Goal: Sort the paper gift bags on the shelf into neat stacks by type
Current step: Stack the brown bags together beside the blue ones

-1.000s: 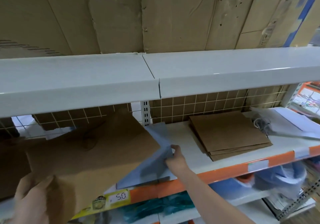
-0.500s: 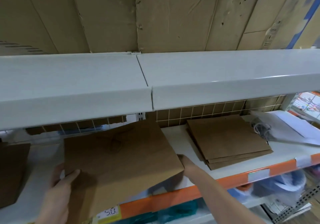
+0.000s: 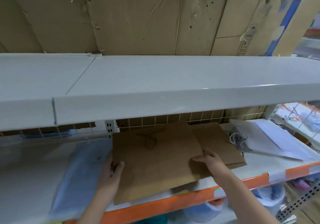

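A large flat brown paper gift bag (image 3: 155, 161) with a twine handle lies across the shelf (image 3: 256, 168), its right side overlapping the stack of brown bags (image 3: 218, 142). My left hand (image 3: 112, 173) grips the bag's left edge, thumb on top. My right hand (image 3: 209, 161) holds its right edge, thumb on top and fingers round the side. A pale blue bag (image 3: 81, 175) lies flat to the left. White bags (image 3: 277, 140) with grey cord handles lie at the right.
The white upper shelf (image 3: 155, 88) overhangs the work space and hides the back. A wire grid backs the shelf. Flattened cardboard (image 3: 138, 15) stands above. An orange front rail (image 3: 190, 199) runs along the shelf edge, with wrapped goods below.
Both hands have carried the large brown bag rightward, onto the brown stack. The blue bag that lay under it is now uncovered at the left.
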`<action>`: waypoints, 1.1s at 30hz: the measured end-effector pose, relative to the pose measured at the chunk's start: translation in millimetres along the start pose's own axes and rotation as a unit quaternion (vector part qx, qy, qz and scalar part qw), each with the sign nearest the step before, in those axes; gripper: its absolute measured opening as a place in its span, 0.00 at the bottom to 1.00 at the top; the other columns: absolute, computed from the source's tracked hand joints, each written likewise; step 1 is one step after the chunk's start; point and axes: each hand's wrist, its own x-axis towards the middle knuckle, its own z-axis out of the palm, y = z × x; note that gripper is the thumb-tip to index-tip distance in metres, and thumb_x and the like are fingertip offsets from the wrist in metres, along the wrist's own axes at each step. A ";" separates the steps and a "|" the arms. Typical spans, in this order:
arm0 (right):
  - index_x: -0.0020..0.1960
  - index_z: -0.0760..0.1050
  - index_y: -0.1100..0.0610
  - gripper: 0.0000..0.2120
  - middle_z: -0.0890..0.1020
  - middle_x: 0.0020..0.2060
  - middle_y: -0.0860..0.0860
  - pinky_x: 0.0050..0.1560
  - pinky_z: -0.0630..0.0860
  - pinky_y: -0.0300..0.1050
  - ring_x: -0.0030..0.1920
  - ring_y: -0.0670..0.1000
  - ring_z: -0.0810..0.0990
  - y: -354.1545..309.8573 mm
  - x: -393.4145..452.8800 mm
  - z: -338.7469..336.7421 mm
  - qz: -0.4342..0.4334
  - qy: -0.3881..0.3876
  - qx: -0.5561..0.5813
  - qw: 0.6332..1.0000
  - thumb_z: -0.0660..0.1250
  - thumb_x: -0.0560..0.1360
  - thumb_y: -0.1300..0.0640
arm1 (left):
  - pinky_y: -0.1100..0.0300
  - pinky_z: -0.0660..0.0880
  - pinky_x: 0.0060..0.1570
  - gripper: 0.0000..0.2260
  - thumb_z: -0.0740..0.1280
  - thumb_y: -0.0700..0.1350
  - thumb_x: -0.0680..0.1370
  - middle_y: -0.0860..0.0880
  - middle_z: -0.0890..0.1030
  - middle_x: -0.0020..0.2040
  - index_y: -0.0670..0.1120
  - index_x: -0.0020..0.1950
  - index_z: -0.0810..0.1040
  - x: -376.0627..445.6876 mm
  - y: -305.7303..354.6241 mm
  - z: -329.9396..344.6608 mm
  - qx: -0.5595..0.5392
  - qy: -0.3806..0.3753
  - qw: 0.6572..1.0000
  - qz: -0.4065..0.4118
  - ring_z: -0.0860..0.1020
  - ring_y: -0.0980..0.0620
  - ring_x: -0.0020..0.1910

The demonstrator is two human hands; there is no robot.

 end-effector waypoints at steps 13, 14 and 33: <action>0.66 0.70 0.55 0.25 0.77 0.58 0.61 0.57 0.74 0.56 0.59 0.63 0.75 4.1 59.6 -88.4 -0.098 0.188 -0.319 0.924 0.68 0.70 0.55 | 0.50 0.49 0.73 0.36 0.39 0.70 0.70 0.56 0.53 0.78 0.60 0.75 0.59 -13.0 -24.9 54.6 0.485 -0.005 0.873 0.046 0.52 0.51 0.77; 0.67 0.70 0.55 0.23 0.74 0.62 0.61 0.60 0.72 0.57 0.63 0.63 0.71 7.7 59.9 -87.1 -0.120 0.212 -0.388 0.889 0.66 0.73 0.56 | 0.50 0.49 0.73 0.33 0.42 0.70 0.72 0.56 0.53 0.78 0.60 0.75 0.58 -12.5 -26.8 54.7 0.485 -0.002 0.874 0.045 0.52 0.51 0.77; 0.62 0.74 0.52 0.15 0.73 0.66 0.55 0.63 0.69 0.53 0.67 0.58 0.68 5.4 21.7 -4.0 -0.210 0.111 -0.459 0.856 0.60 0.78 0.49 | 0.42 0.79 0.46 0.19 0.58 0.56 0.71 0.51 0.83 0.51 0.52 0.53 0.82 -10.0 -35.6 -9.0 0.507 0.008 0.848 0.152 0.83 0.48 0.48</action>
